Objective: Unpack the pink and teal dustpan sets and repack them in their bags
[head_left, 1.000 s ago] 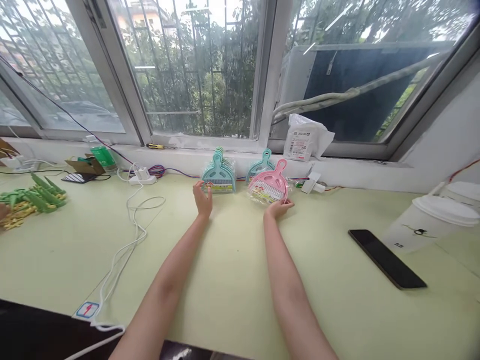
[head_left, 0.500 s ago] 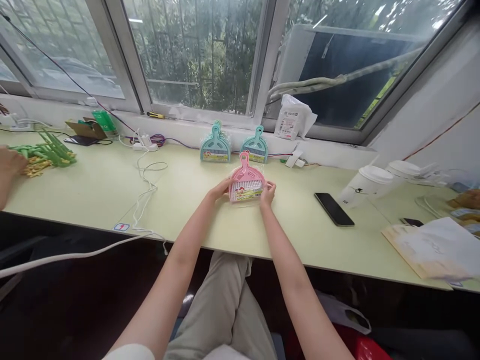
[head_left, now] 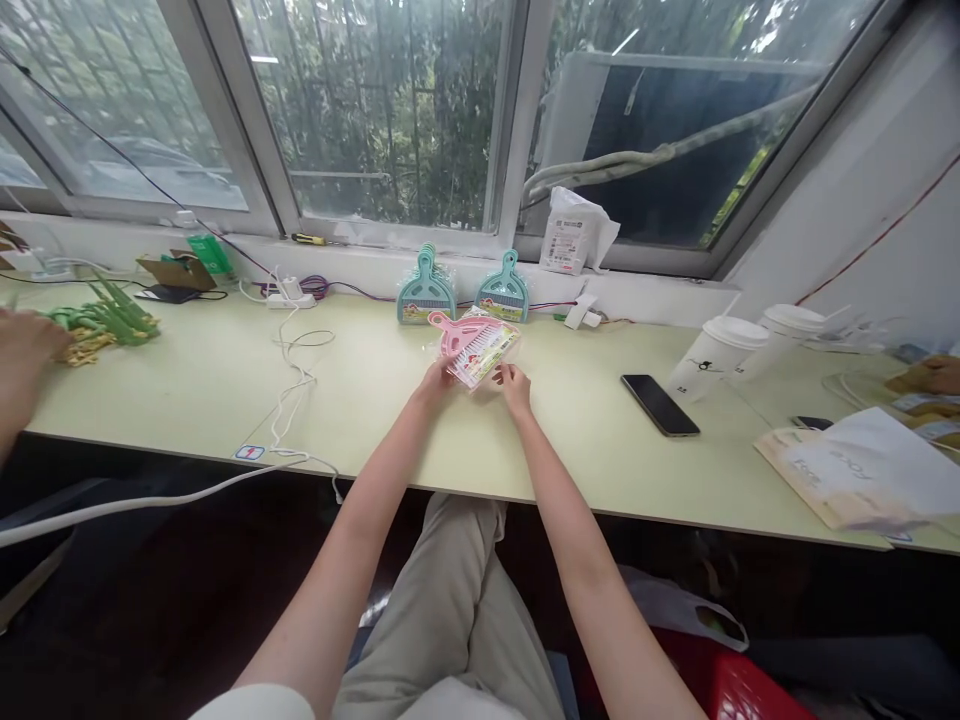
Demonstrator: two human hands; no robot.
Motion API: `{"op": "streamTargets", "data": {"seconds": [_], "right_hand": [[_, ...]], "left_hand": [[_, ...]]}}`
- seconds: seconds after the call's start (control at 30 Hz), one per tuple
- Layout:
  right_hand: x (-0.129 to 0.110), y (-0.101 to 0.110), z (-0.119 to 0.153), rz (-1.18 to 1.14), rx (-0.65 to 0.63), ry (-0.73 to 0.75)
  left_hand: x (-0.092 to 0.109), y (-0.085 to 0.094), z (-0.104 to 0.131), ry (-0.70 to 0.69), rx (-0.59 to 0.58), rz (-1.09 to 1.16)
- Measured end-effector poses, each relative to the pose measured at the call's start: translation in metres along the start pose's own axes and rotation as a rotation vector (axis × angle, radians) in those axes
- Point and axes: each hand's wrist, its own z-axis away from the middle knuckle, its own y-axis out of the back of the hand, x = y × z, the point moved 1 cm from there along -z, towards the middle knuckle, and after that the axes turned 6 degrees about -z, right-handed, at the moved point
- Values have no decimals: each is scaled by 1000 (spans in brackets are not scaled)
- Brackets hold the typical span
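Observation:
A pink dustpan-and-brush set (head_left: pixel 474 345) in clear plastic wrap is tilted above the pale green table (head_left: pixel 375 400), its handle pointing left. My left hand (head_left: pixel 436 380) grips its lower left side. My right hand (head_left: pixel 514 385) holds the wrap at its lower right edge. Behind it, a stack of teal dustpan sets (head_left: pixel 425 292) and one more teal set (head_left: pixel 504 292) lean upright against the window sill.
A black phone (head_left: pixel 660 404) and two lidded white cups (head_left: pixel 712 357) lie to the right, with paper bags (head_left: pixel 862 480) beyond. White cables (head_left: pixel 292 375) and a power strip (head_left: pixel 289 297) are at left. Green clips (head_left: pixel 105 315) sit far left near another person's hand (head_left: pixel 22 345).
The pink set came from the window sill toward me into both hands, then got turned so its handle points left. The view pulled back and my legs now show.

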Motion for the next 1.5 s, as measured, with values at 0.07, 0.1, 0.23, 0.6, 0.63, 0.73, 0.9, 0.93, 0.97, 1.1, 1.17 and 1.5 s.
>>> {"op": "streamTargets", "data": {"seconds": [0.07,0.1,0.23,0.6,0.63,0.73,0.9,0.93,0.97,1.1,1.17,1.5], "right_hand": [[2,2,-5,-174,84,-102],[3,3,-8,-265,110,-147],[6,1,-12,-584,73,-231],[0,12,-9,-626,179,-260],[-2,12,-8,-630,165,-279],[-7,11,-7,-623,144,-302],[-14,16,-7,-627,121,-312],[-15,19,-7,-635,133,-316],[-15,22,-8,-646,154,-323],[-14,34,-9,-727,292,-362],[-11,37,-9,-770,349,-380],[0,34,-13,-867,298,-447]], "left_hand": [[0,-3,0,13,-44,-13],[-1,-3,0,22,-66,-18],[-5,0,-4,56,-131,-42],[-19,26,-30,-34,19,-113],[-20,30,-32,-21,86,-106],[-23,41,-36,10,276,-87],[-17,52,-41,-99,376,-83],[-14,56,-42,-118,432,-89],[-11,62,-42,-133,520,-103],[2,92,-33,-142,934,-208],[9,102,-24,-155,1074,-265],[26,35,11,-607,1006,-840]]}}
